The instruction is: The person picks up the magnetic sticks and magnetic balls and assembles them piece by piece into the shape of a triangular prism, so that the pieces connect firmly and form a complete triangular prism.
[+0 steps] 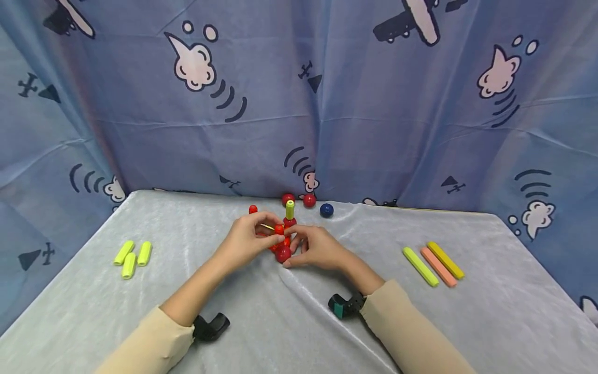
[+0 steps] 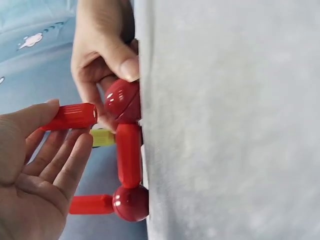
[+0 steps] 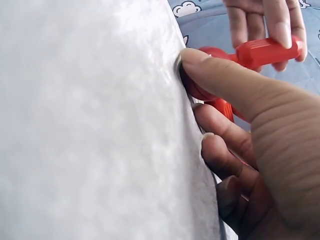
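Note:
My left hand (image 1: 245, 239) pinches a short red rod (image 2: 72, 116) between thumb and fingers, above a red ball (image 2: 122, 100). The thumb and fingers of my right hand (image 1: 322, 246) hold that ball low on the cloth. From the ball, a second red rod (image 2: 129, 155) lies along the cloth to another red ball (image 2: 131, 203), which carries an upright red rod (image 2: 92, 204). Farther back, a yellow-green rod (image 1: 290, 210) stands on a red ball (image 1: 289, 222). My hands partly hide this joined frame in the head view.
Two loose red balls (image 1: 309, 200) and a dark blue ball (image 1: 326, 210) sit near the back curtain (image 1: 261, 145). Three short yellow-green rods (image 1: 129, 265) lie at left. On the right are longer rods: yellow-green (image 1: 421, 267), orange (image 1: 438, 267) and yellow (image 1: 446, 260).

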Motion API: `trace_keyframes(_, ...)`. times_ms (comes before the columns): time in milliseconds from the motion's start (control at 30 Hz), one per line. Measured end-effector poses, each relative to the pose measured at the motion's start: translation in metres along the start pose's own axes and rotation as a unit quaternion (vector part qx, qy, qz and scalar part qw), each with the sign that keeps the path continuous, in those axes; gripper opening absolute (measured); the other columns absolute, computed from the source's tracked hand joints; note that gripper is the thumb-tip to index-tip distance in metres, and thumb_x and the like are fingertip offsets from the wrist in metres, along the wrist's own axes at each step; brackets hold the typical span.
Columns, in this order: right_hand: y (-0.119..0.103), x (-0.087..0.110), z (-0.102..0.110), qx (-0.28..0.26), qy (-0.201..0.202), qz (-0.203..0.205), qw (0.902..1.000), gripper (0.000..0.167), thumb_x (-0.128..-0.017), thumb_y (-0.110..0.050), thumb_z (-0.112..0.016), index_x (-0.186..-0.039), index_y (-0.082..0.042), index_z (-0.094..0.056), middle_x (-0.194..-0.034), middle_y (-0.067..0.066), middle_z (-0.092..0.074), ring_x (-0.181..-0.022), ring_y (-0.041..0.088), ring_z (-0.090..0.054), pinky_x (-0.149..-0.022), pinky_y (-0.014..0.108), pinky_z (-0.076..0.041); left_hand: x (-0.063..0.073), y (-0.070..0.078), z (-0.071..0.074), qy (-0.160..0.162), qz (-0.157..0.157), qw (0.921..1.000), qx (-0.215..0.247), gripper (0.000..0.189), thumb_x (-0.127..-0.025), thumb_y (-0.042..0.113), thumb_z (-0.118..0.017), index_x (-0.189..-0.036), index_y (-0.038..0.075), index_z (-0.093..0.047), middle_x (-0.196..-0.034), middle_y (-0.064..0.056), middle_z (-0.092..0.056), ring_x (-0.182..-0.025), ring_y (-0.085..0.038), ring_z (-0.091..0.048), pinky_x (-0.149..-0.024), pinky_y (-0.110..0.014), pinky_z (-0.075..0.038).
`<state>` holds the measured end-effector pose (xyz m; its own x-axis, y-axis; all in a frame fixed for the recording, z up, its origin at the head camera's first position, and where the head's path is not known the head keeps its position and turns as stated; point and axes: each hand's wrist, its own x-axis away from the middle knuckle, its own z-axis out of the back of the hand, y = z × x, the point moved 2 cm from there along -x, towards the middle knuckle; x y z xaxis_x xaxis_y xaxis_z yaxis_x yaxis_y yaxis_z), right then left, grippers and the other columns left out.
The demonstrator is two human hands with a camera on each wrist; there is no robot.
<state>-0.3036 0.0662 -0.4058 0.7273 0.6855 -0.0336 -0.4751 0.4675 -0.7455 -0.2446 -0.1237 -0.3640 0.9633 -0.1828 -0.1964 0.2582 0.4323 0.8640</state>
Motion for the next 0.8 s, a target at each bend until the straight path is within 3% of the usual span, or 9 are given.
trace_keyframes(200, 0.0, 0.001, 0.001, 0.0, 0.007, -0.008, 0.9999, 0.063, -0.075, -0.028, -0.09, -0.129, -0.012, -0.063, -0.088, -0.004, -0.07, -0.066, 0.012, -0.057, -0.06, 0.024, -0.049, -0.002, -0.004, -0.007, -0.018, -0.014, 0.9997, -0.01, 0.025, -0.086, 0.005, -0.079, -0.11, 0.006, -0.07, -0.104, -0.009, -0.074, -0.095, -0.021, -0.075, -0.08, -0.029, -0.061)
trace_keyframes(333, -0.001, 0.002, 0.0, -0.003, 0.004, -0.011, 0.9999, 0.061, -0.074, -0.028, -0.091, -0.127, -0.014, -0.063, -0.089, -0.003, -0.07, -0.065, 0.012, -0.057, -0.059, 0.023, -0.048, -0.002, -0.006, -0.001, -0.016, -0.032, 0.9992, -0.021, 0.029, -0.087, 0.014, -0.08, -0.113, 0.007, -0.071, -0.103, -0.006, -0.075, -0.092, -0.018, -0.074, -0.08, -0.029, -0.061)
trace_keyframes(400, -0.001, 0.002, 0.001, -0.005, -0.001, -0.015, 0.9999, 0.061, -0.074, -0.028, -0.091, -0.127, -0.014, -0.063, -0.089, -0.003, -0.07, -0.066, 0.012, -0.057, -0.059, 0.023, -0.048, -0.003, -0.009, 0.008, 0.038, -0.054, 0.9976, -0.022, 0.024, -0.088, 0.017, -0.079, -0.109, 0.008, -0.073, -0.098, -0.006, -0.076, -0.087, -0.012, -0.072, -0.076, -0.025, -0.059)
trace_keyframes(467, -0.001, 0.002, 0.002, -0.009, -0.01, -0.021, 0.9997, 0.06, -0.075, -0.027, -0.09, -0.127, -0.014, -0.063, -0.09, -0.002, -0.07, -0.067, 0.013, -0.057, -0.061, 0.024, -0.048, -0.003, -0.014, 0.018, 0.122, -0.051, 0.9908, -0.026, 0.021, -0.089, 0.019, -0.078, -0.106, 0.007, -0.074, -0.097, -0.008, -0.076, -0.084, -0.013, -0.069, -0.075, -0.024, -0.057)
trace_keyframes(533, -0.002, 0.003, 0.004, -0.016, -0.025, -0.026, 0.9992, 0.059, -0.076, -0.026, -0.089, -0.128, -0.013, -0.063, -0.093, -0.002, -0.07, -0.07, 0.014, -0.058, -0.064, 0.024, -0.05, -0.004, -0.022, 0.026, 0.174, -0.005, 0.9844, -0.022, 0.029, -0.09, 0.02, -0.077, -0.115, 0.007, -0.07, -0.11, -0.012, -0.072, -0.095, -0.02, -0.067, -0.082, -0.029, -0.056)
trace_keyframes(567, -0.002, 0.003, 0.006, -0.019, -0.035, -0.027, 0.9988, 0.06, -0.077, -0.026, -0.089, -0.13, -0.012, -0.062, -0.095, -0.001, -0.07, -0.072, 0.014, -0.059, -0.067, 0.024, -0.05, -0.004, -0.027, 0.029, 0.179, 0.03, 0.9833, -0.011, 0.037, -0.09, 0.021, -0.076, -0.123, 0.007, -0.066, -0.12, -0.015, -0.069, -0.104, -0.024, -0.065, -0.089, -0.032, -0.055)
trace_keyframes(633, -0.002, 0.005, 0.01, -0.022, -0.059, -0.025, 0.9977, 0.061, -0.08, -0.023, -0.087, -0.134, -0.011, -0.061, -0.1, 0.0, -0.071, -0.077, 0.014, -0.06, -0.072, 0.024, -0.052, -0.005, -0.038, 0.031, 0.145, 0.101, 0.9842, 0.014, 0.052, -0.092, 0.021, -0.074, -0.138, 0.007, -0.056, -0.135, -0.019, -0.06, -0.119, -0.034, -0.06, -0.101, -0.041, -0.052)
trace_keyframes(700, -0.002, 0.006, 0.015, -0.026, -0.077, -0.018, 0.9965, 0.06, -0.082, -0.021, -0.085, -0.136, -0.01, -0.061, -0.105, 0.002, -0.073, -0.081, 0.013, -0.062, -0.075, 0.025, -0.053, -0.007, -0.05, 0.03, 0.091, 0.142, 0.9853, 0.027, 0.059, -0.093, 0.02, -0.073, -0.145, 0.006, -0.05, -0.143, -0.021, -0.056, -0.128, -0.037, -0.057, -0.108, -0.046, -0.049)
trace_keyframes(800, 0.0, 0.006, 0.026, -0.03, -0.07, -0.012, 0.997, 0.047, -0.086, -0.018, -0.08, -0.13, -0.009, -0.065, -0.106, 0.005, -0.074, -0.084, 0.014, -0.064, -0.074, 0.025, -0.054, -0.01, -0.062, 0.029, 0.063, 0.118, 0.9905, 0.032, 0.046, -0.093, 0.014, -0.073, -0.135, 0.001, -0.061, -0.131, -0.021, -0.066, -0.117, -0.034, -0.066, -0.101, -0.041, -0.054)
